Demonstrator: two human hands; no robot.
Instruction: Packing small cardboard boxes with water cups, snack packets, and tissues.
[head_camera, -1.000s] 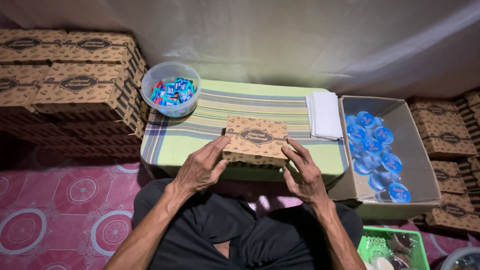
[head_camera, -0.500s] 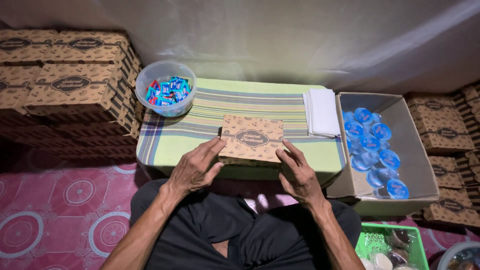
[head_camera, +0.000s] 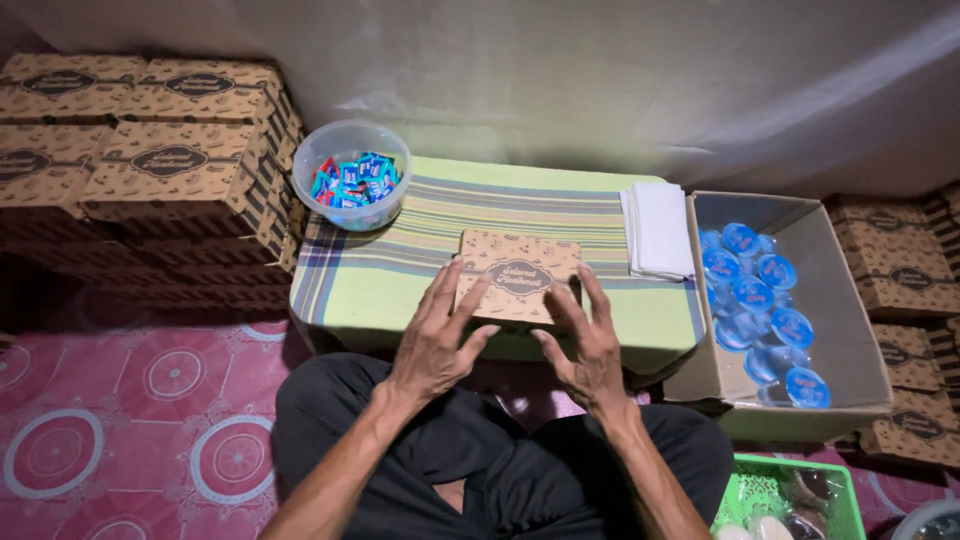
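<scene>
On the striped cloth of the low table (head_camera: 400, 290), right in front of us, sits a small brown printed box (head_camera: 518, 275), closed and lying flat. Our left hand (head_camera: 435, 335) is at its left edge with the fingers spread wide, and the fingertips touch or nearly touch the lid; we cannot tell which. Our right hand (head_camera: 590, 345) is at the near right corner, also spread open, holding nothing. To do this well, we think both hands should stay flat and press gently on both sides together, so the lid sits straight and the thin card does not bend. We should keep the box in the middle of the cloth, away from the edge. A clear bowl of blue wrapped sweets (head_camera: 352, 180) stands at the far left corner. White folded napkins (head_camera: 660, 230) lie at the far right. Beside the table is a big open carton of cups with blue lids (head_camera: 760, 300). Stacks of matching brown boxes (head_camera: 150, 160) stand to the left.
</scene>
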